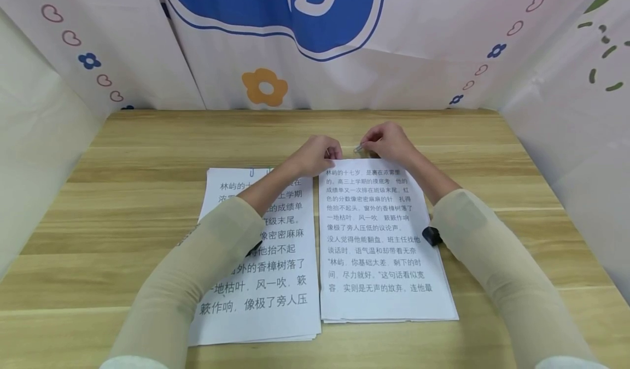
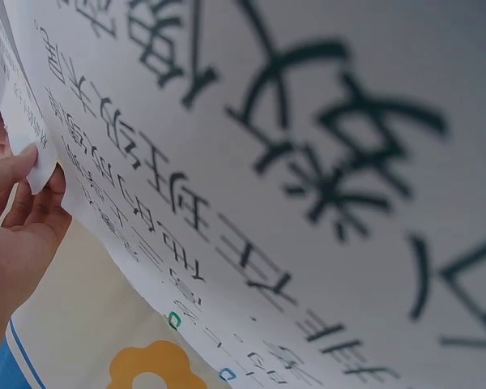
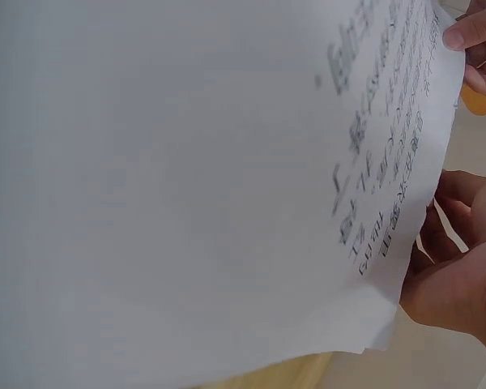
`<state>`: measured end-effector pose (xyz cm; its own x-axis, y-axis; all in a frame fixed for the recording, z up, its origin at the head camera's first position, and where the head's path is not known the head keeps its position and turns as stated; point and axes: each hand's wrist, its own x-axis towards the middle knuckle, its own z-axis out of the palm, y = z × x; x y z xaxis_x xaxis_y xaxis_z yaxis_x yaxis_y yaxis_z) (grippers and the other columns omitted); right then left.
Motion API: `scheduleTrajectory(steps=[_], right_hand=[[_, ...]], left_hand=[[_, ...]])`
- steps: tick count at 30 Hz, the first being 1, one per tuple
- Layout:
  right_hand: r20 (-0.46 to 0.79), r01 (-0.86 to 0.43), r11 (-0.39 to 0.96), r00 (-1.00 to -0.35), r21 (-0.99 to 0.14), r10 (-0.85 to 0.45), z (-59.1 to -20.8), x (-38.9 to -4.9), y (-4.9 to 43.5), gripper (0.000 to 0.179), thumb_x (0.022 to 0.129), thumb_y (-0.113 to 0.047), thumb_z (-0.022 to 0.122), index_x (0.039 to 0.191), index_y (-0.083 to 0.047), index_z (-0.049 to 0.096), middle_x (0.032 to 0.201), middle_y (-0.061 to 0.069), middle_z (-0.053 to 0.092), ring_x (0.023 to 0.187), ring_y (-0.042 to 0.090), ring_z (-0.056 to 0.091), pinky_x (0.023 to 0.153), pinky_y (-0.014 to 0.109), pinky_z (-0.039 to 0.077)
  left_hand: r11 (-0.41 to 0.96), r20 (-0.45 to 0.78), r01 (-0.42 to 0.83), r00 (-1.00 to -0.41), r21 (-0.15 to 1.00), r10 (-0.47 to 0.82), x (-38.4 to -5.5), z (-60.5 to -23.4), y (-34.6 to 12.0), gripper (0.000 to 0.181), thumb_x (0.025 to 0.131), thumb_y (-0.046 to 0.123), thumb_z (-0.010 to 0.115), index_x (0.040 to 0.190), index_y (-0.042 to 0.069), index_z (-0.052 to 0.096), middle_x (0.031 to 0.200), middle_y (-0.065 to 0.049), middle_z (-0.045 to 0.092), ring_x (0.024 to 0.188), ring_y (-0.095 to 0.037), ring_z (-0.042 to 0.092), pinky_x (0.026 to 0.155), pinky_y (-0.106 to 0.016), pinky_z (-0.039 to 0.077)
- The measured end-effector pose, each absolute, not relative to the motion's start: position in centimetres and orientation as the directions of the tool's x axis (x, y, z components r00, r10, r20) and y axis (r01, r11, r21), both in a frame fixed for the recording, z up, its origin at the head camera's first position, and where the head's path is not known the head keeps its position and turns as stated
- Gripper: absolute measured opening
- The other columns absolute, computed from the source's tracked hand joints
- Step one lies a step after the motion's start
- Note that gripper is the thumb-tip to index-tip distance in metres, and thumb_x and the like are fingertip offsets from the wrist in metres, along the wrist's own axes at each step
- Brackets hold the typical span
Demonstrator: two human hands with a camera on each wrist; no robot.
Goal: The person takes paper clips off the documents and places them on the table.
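At the top-left corner of the right-hand stack of printed sheets [image 1: 374, 238], my left hand [image 1: 317, 154] pinches the paper between thumb and fingers. The left wrist view shows that thumb lying on the printed face, with the fingers of the left hand [image 2: 24, 219] behind the corner. My right hand [image 1: 391, 142] is just beyond the top edge, holding a small pale paper clip [image 1: 358, 148] at its fingertips. In the right wrist view the right hand [image 3: 462, 251] is close against the paper's edge, and the sheet hides part of its fingers.
A second stack of printed sheets [image 1: 266, 314] lies to the left, partly under my left forearm. A blue paper clip [image 1: 252, 172] and a greenish one [image 2: 174, 321] sit on its top edge. Behind the wooden table [image 1: 147, 134] hangs a printed cloth [image 1: 394, 79].
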<state>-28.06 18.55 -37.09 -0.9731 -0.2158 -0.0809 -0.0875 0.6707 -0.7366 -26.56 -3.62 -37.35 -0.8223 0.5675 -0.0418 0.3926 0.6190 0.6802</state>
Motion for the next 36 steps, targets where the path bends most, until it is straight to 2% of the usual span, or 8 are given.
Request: scheduleTrajectory(steps=[17, 36], right_hand=[[-0.130, -0.016, 0.671, -0.977, -0.742, -0.167, -37.35, -28.74, 18.02, 0.014, 0.099, -0.007, 0.066, 0.107, 0.001, 0.075, 0.099, 0.015, 0.071, 0.078, 0.018, 0.061, 0.064, 0.021, 0.048], [-0.123, -0.020, 0.716, -0.981, -0.698, -0.148, -37.31, -29.04, 17.63, 0.013, 0.098, -0.007, 0.069, 0.103, 0.002, 0.077, 0.102, 0.016, 0.073, 0.083, 0.017, 0.058, 0.068, 0.023, 0.045]], left_hand=[[0.616, -0.037, 0.403, -0.817, 0.677, 0.575, -26.42, -37.23, -3.50, 0.014, 0.093, -0.012, 0.063, 0.100, -0.002, 0.070, 0.099, -0.014, 0.067, 0.095, -0.025, 0.061, 0.089, -0.031, 0.053], [0.608, -0.034, 0.405, -0.813, 0.683, 0.581, -26.55, -37.46, -3.47, 0.015, 0.093, -0.012, 0.063, 0.101, -0.003, 0.070, 0.099, -0.014, 0.066, 0.095, -0.025, 0.061, 0.089, -0.031, 0.053]])
